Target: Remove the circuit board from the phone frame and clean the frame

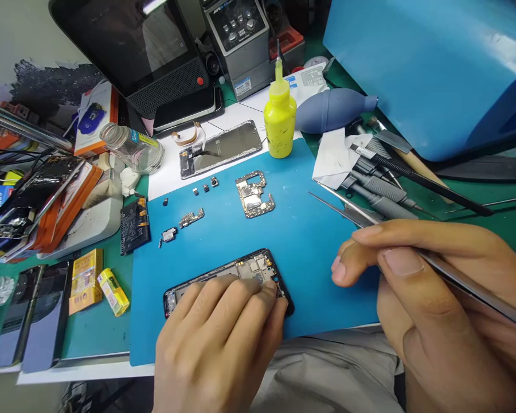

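Observation:
My left hand lies over an opened phone frame near the mat's front edge, fingers bent together and covering much of it. Its fingertips, partly hidden, press at the frame's right end. My right hand is shut on metal tweezers, whose tips point left above the mat, apart from any part. Behind the frame lie a phone main board, a smaller circuit board, a small metal module and several tiny camera modules. A phone battery rests at the mat's left edge.
A detached phone screen lies behind the blue mat. Next to it stand a yellow needle bottle and a blue air blower. Hand tools crowd the right. A tilted glass jar and small yellow box are left.

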`<state>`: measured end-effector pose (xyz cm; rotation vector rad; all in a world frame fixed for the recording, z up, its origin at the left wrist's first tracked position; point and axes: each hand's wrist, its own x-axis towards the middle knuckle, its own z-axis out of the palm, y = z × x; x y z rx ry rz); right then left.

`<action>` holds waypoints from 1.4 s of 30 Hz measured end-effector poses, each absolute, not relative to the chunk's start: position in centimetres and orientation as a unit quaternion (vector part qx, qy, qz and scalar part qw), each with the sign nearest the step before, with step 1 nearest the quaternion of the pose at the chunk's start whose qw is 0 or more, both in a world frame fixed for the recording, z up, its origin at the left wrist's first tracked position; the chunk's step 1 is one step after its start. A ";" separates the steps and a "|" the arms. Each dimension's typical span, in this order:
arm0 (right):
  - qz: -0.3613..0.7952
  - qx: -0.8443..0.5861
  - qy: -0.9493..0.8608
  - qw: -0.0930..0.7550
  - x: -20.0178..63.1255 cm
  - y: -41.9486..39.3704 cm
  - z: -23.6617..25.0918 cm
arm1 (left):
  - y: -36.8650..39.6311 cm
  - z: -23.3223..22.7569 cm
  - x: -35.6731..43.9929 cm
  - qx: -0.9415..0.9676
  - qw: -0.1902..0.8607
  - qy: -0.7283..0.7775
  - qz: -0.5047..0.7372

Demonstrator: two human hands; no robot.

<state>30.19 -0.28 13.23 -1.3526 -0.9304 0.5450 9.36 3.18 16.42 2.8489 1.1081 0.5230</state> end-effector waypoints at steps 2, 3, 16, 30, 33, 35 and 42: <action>0.241 -0.595 -0.409 0.649 30.4 -0.4 13.3 | 3.2 16.4 9.4 0.916 0.023 0.360 0.175; 0.241 -0.594 -0.410 0.648 30.4 -0.6 13.3 | 3.2 16.4 9.5 0.913 0.024 0.364 0.182; 0.196 -0.565 -0.483 0.640 29.2 -0.3 12.8 | 3.0 15.9 9.6 0.896 0.025 0.383 0.226; 0.175 -0.542 -0.584 0.579 29.6 -0.1 12.3 | 3.2 16.1 9.8 0.890 0.016 0.390 0.235; 0.178 -0.548 -0.580 0.576 29.5 -0.2 12.4 | 3.1 16.0 9.8 0.890 0.008 0.388 0.237; 0.183 -0.553 -0.573 0.577 29.5 -0.2 12.5 | 3.1 15.9 9.8 0.892 0.005 0.386 0.236; 0.183 -0.553 -0.570 0.579 29.3 -0.1 12.5 | 2.8 15.9 10.0 0.894 0.001 0.381 0.237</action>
